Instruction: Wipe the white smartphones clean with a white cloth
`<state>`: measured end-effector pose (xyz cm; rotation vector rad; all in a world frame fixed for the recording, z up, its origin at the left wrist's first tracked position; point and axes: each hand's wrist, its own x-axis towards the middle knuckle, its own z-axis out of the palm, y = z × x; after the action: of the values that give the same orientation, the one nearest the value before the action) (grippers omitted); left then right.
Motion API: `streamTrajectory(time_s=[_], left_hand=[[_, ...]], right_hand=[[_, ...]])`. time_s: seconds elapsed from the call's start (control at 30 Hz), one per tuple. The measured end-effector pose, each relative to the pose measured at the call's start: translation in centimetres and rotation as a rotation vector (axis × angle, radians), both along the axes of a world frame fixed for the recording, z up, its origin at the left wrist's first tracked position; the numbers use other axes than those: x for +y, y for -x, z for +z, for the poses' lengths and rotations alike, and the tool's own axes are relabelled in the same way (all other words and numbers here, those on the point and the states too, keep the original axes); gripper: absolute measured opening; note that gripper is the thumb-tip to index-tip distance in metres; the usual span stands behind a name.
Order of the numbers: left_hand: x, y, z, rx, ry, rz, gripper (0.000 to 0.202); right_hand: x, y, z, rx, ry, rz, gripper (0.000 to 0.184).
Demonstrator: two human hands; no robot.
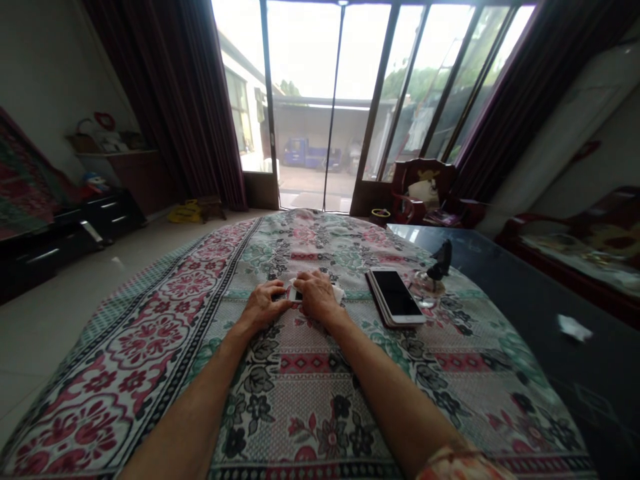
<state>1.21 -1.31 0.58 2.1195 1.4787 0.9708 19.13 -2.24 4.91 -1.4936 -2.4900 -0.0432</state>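
Left thumb and fingers pinch the near end of a small pale-edged object with a dark face, and that's the left hand closed on the small object! Right beside it, the right hand curls down over the object's other side, fingers bent around a white tissue that pokes out past the knuckles. Most of the object is hidden under those fingers, so what it is, I cannot tell. And where are we? Middle of the patterned tablecloth, straight ahead of the person, both forearms stretched in, the hands almost touching.

Over to the right, a white-framed phone lies screen up, dark, on top of something reddish-edged. Just beyond it, a clear object sits with a black item standing up at it. Farther right, a crumpled white piece rests on a glossy dark surface. Up ahead, bright light pours through the glass doors!
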Motion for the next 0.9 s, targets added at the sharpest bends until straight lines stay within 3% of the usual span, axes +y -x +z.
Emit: streamTrajectory(time_s=[0.27, 0.43, 0.57, 0.67, 0.9], left_hand=[[-0.1, 0.2, 0.2, -0.011, 0.005, -0.012, 0.031], [-0.1, 0.4, 0.1, -0.026, 0.008, -0.052, 0.029], [-0.3, 0.4, 0.5, 0.001, 0.003, -0.081, 0.031], [-0.3, 0.3, 0.7, 0.036, 0.007, -0.054, 0.032], [0.0, 0.2, 0.3, 0.028, 0.005, -0.046, 0.028]], right_hand=[[-2.1, 0.0, 1.5, 0.026, 0.075, 0.051, 0.019], [-2.0, -0.8, 2.4, 0.054, 0.146, 0.029, 0.019], [-1.0, -0.9, 1.6, 0.095, 0.001, -0.071, 0.028], [-0.5, -0.5, 0.7, 0.064, -0.027, -0.119, 0.029], [-0.4, 0.1, 0.4, 0.015, 0.012, 0.006, 0.025]])
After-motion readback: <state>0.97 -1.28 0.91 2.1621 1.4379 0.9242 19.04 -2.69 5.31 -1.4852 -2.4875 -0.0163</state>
